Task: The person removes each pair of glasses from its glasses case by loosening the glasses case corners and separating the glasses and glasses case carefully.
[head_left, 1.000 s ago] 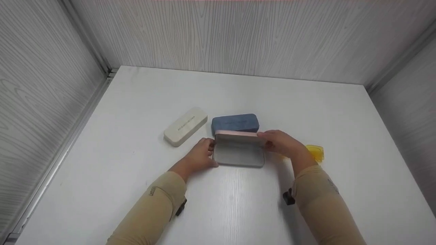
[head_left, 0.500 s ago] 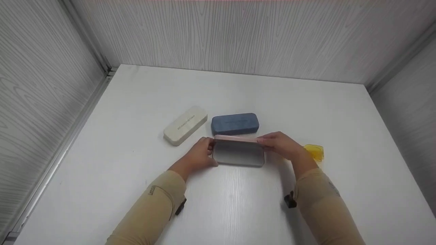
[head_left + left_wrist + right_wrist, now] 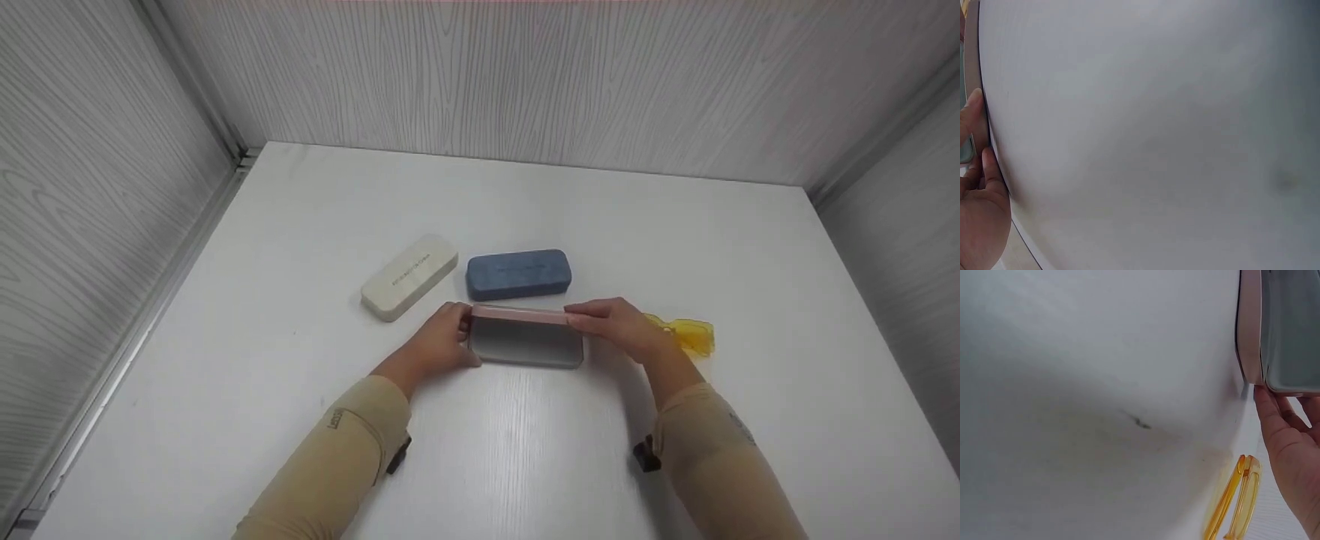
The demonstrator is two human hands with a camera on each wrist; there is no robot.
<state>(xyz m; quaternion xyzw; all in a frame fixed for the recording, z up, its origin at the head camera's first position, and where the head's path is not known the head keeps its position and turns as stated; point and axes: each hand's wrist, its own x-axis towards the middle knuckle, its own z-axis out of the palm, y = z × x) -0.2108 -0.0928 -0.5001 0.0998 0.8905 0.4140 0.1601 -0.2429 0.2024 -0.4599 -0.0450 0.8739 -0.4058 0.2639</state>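
A pink glasses case (image 3: 520, 315) with a grey inside lies on the table between both hands, its lid raised part way and tilted over the base. My left hand (image 3: 435, 341) grips the base at its left end, thumb at the near corner; fingers and case edge also show at the left of the left wrist view. With fingers and thumb, my right hand (image 3: 621, 328) pinches the right end of the lid. The right wrist view shows the grey lining (image 3: 1297, 332) above that hand. Yellow see-through glasses (image 3: 696, 336) lie just right of the right hand, partly hidden behind it.
Directly behind the pink case lies a closed blue glasses case (image 3: 517, 274). A closed cream case (image 3: 409, 277) with lettering on its top sits at an angle to the left. Wood-grain panels (image 3: 480, 82) wall in the white table (image 3: 480, 465) at the back and sides.
My right hand has brought the lid lower and toward me, and more of the blue case shows behind it. The left hand has stayed in place on the base.
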